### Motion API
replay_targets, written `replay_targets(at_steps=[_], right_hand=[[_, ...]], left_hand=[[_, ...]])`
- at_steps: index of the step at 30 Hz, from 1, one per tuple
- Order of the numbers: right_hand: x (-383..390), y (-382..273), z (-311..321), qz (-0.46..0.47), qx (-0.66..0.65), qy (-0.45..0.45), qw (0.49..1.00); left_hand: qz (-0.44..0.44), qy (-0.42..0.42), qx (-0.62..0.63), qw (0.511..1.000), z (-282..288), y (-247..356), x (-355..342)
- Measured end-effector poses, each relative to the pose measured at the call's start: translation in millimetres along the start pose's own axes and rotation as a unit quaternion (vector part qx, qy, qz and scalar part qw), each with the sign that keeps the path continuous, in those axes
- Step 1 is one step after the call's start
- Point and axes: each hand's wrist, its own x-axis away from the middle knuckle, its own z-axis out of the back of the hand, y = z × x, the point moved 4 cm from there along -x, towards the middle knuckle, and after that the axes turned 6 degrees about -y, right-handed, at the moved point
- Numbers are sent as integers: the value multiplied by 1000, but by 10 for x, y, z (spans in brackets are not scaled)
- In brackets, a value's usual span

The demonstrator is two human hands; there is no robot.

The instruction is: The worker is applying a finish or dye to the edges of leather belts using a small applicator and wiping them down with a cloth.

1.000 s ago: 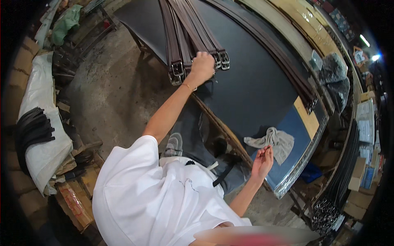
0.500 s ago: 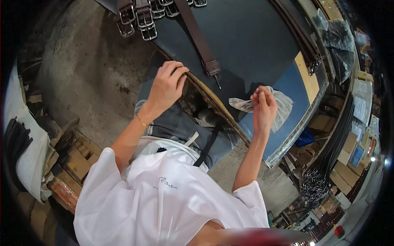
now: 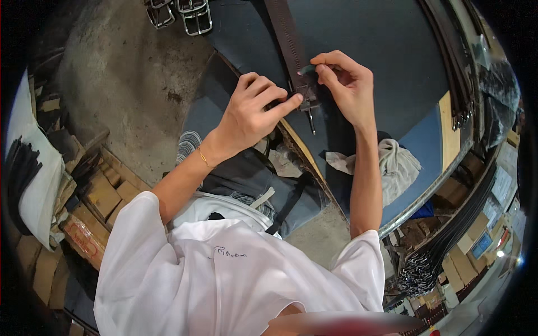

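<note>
At far left, a bundle of black strips (image 3: 22,182) lies on a white sheet (image 3: 42,187), beside cardboard boxes (image 3: 101,193); at upper left, metal buckles (image 3: 196,18) of other belts show at the table's edge; next, the left hand (image 3: 249,109), fingers curled, brings its thumb to the near end of a brown belt (image 3: 287,42); whether the fingers close beneath it cannot be told; the belt runs up and away over the dark tabletop (image 3: 381,45), just right of this hand, its metal prong (image 3: 312,122) pointing toward the wearer; the right hand (image 3: 350,84), just right of the belt, pinches a small greenish piece (image 3: 307,70) between thumb and forefinger, at the strap's right side; farther right, a crumpled grey cloth (image 3: 400,168) lies partly behind the right forearm, near a pale wooden strip (image 3: 450,134).
</note>
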Motion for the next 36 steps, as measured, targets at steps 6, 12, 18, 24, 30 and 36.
replay_targets(at_steps=[6, 12, 18, 24, 30, 36], right_hand=[[16, -25, -33, 17, 7, -32, 999], [4, -51, -35, 11, 18, -29, 999], [-7, -57, -28, 30, 46, -36, 998], [-1, -65, -34, 35, 60, -37, 997], [-21, -46, -79, 33, 69, -40, 996], [11, -42, -22, 42, 74, -39, 996]], left_hand=[[-24, 1, 64, 998, -46, 2, -58], [-7, 9, 72, 997, -101, 3, -53], [6, 8, 67, 998, -163, 7, -44], [11, 6, 67, 998, -179, 14, -39], [12, 15, 65, 998, -173, -9, -13], [10, 15, 61, 998, -194, 20, -29]])
